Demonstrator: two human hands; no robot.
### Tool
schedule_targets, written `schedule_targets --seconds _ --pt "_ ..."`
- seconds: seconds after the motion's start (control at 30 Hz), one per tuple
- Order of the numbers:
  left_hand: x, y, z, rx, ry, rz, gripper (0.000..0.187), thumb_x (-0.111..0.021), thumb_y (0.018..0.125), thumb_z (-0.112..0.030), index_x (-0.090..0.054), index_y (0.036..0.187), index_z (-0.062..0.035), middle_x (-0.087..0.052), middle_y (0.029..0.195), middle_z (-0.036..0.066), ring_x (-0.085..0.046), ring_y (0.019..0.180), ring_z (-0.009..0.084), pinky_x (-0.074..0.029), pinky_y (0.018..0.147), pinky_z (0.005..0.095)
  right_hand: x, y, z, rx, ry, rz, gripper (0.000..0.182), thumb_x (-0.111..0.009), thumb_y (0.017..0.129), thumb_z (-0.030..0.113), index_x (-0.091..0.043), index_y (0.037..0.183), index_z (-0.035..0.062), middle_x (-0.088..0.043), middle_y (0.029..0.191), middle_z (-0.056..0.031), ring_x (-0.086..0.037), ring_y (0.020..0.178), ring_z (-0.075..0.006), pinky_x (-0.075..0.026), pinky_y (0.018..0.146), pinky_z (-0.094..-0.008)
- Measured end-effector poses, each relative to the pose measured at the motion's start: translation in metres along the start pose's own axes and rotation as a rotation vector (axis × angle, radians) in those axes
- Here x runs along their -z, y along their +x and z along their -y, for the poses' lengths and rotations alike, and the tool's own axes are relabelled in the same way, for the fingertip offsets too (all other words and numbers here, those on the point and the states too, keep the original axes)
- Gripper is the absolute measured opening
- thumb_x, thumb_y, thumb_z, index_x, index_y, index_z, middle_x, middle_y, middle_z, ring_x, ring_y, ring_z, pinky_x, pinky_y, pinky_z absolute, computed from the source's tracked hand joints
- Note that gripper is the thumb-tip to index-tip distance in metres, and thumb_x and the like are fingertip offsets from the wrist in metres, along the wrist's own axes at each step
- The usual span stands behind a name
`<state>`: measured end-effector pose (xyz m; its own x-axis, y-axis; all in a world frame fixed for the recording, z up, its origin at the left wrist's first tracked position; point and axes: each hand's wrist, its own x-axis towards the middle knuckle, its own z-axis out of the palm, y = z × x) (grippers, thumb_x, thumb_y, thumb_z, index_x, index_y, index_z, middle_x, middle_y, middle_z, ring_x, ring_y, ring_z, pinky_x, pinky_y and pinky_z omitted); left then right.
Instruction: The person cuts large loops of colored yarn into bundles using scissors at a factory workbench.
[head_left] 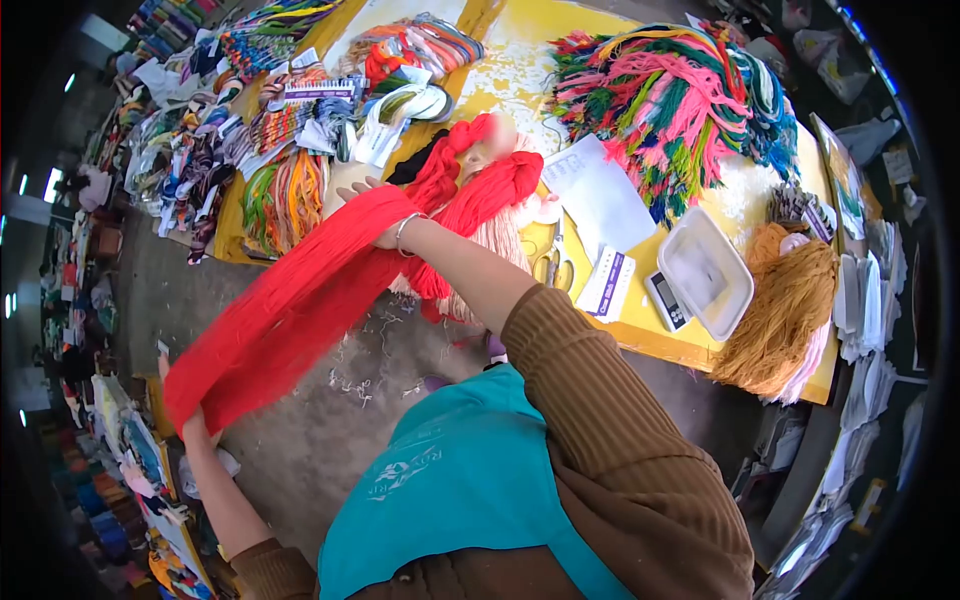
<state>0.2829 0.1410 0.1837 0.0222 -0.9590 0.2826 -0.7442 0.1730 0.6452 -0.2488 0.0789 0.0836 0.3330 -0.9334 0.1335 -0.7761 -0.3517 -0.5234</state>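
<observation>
A long loop of red thread, a skein (290, 290), is stretched between my two hands over the floor. My right hand (388, 236), with a bracelet at the wrist, holds its upper end near the table edge; some fingertips poke out beyond the strands. At the far left, my left hand (193, 422) holds the lower end, its fingers mostly covered by thread. More red skeins (490, 195) lie on the table just beyond my right hand, over pale pink thread (505, 245). Scissors (554, 262) rest to the right of them.
The yellow table (650, 345) carries a multicoloured thread pile (660, 100), a white tray (705, 270) on a small scale (668, 300), paper sheets (605, 195), printed labels (606, 283) and brown thread (785, 310). Several mixed skeins (290, 200) lie at the left. Thread scraps (350, 385) litter the floor.
</observation>
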Motion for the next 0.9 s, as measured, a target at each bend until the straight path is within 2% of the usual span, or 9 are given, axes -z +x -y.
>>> schedule_targets --seconds 0.07,0.13,0.2,0.27,0.33,0.43,0.7,0.77,0.9 --pt "0.019 0.034 0.019 -0.125 0.374 -0.043 0.055 -0.046 0.099 -0.025 -0.032 0.148 -0.0028 -0.031 0.153 0.016 -0.029 0.142 0.0254 -0.025 0.115 0.0353 0.000 -0.008 -0.003 0.005 -0.017 -0.022 0.069 -0.047 0.090 0.045 -0.030 0.148 0.0134 -0.035 0.150 -0.0191 -0.030 0.139 -0.0410 -0.027 0.113 -0.0510" --pt "0.006 0.027 -0.085 -0.058 0.211 -0.100 0.065 -0.056 0.094 -0.025 -0.029 0.148 0.0003 -0.032 0.153 0.018 -0.029 0.142 0.0260 -0.025 0.115 0.0342 -0.050 0.015 -0.026 0.047 0.019 -0.218 0.059 -0.046 0.089 0.037 -0.042 0.141 0.0105 -0.044 0.145 -0.0150 -0.043 0.129 -0.0381 -0.030 0.110 -0.0514" --pt "0.030 0.050 -0.091 -0.268 0.378 -0.045 0.063 -0.053 0.093 -0.023 -0.032 0.148 -0.0004 -0.028 0.155 0.016 -0.028 0.143 0.0257 -0.023 0.116 0.0345 -0.021 0.003 -0.017 0.058 0.334 -0.059 0.060 -0.049 0.089 0.036 -0.042 0.140 0.0067 -0.044 0.143 -0.0208 -0.043 0.129 -0.0390 -0.032 0.110 -0.0466" --pt "0.030 0.048 -0.147 -0.329 0.454 -0.051 0.062 -0.054 0.091 -0.020 -0.034 0.148 -0.0051 -0.028 0.155 0.015 -0.032 0.141 0.0255 -0.028 0.113 0.0340 -0.036 0.008 -0.028 0.152 0.417 -0.377 0.068 -0.052 0.091 0.041 -0.036 0.142 -0.0002 -0.043 0.142 -0.0236 -0.042 0.132 -0.0349 -0.031 0.112 -0.0391" --pt "0.033 0.055 -0.169 -0.360 0.457 -0.079 0.061 -0.056 0.090 -0.017 -0.037 0.147 -0.0070 -0.027 0.156 0.014 -0.037 0.138 0.0244 -0.033 0.109 0.0329 -0.014 0.005 -0.012 0.108 0.547 -0.478 0.068 -0.055 0.092 0.036 -0.033 0.145 -0.0016 -0.042 0.144 -0.0231 -0.040 0.135 -0.0326 -0.029 0.114 -0.0361" --pt "0.037 0.064 -0.192 -0.397 0.359 -0.095 0.060 -0.057 0.090 -0.016 -0.038 0.147 -0.0087 -0.028 0.156 0.013 -0.039 0.136 0.0245 -0.035 0.107 0.0322 0.001 0.008 -0.008 0.121 0.604 -0.496 0.073 -0.059 0.091 0.022 -0.024 0.150 -0.0003 -0.044 0.144 -0.0209 -0.044 0.132 -0.0288 -0.031 0.111 -0.0336" --pt "0.046 0.089 -0.216 -0.453 0.458 -0.075 0.056 -0.054 0.093 -0.015 -0.039 0.147 -0.0132 -0.029 0.156 0.010 -0.039 0.136 0.0239 -0.033 0.109 0.0332 0.007 0.019 -0.026 0.135 0.849 -0.339 0.073 -0.052 0.094 0.012 -0.011 0.153 0.0018 -0.058 0.128 -0.0157 -0.054 0.120 -0.0257 -0.039 0.104 -0.0323" --pt "0.047 0.090 -0.218 -0.434 0.469 -0.061 0.055 -0.053 0.094 -0.015 -0.040 0.147 -0.0133 -0.029 0.155 0.010 -0.040 0.135 0.0238 -0.033 0.110 0.0328 0.041 0.008 -0.007 0.129 0.551 -0.295 0.072 -0.051 0.094 0.013 -0.011 0.153 0.0018 -0.057 0.129 -0.0164 -0.053 0.121 -0.0273 -0.039 0.104 -0.0332" --pt "0.044 0.096 -0.211 -0.428 0.441 -0.048 0.053 -0.053 0.094 -0.015 -0.041 0.145 -0.0121 -0.031 0.154 0.011 -0.038 0.137 0.0244 -0.031 0.111 0.0335 0.051 0.003 -0.010 0.143 0.439 -0.310 0.071 -0.051 0.093 0.011 -0.013 0.153 0.0018 -0.059 0.126 -0.0165 -0.055 0.118 -0.0294 -0.039 0.104 -0.0334"
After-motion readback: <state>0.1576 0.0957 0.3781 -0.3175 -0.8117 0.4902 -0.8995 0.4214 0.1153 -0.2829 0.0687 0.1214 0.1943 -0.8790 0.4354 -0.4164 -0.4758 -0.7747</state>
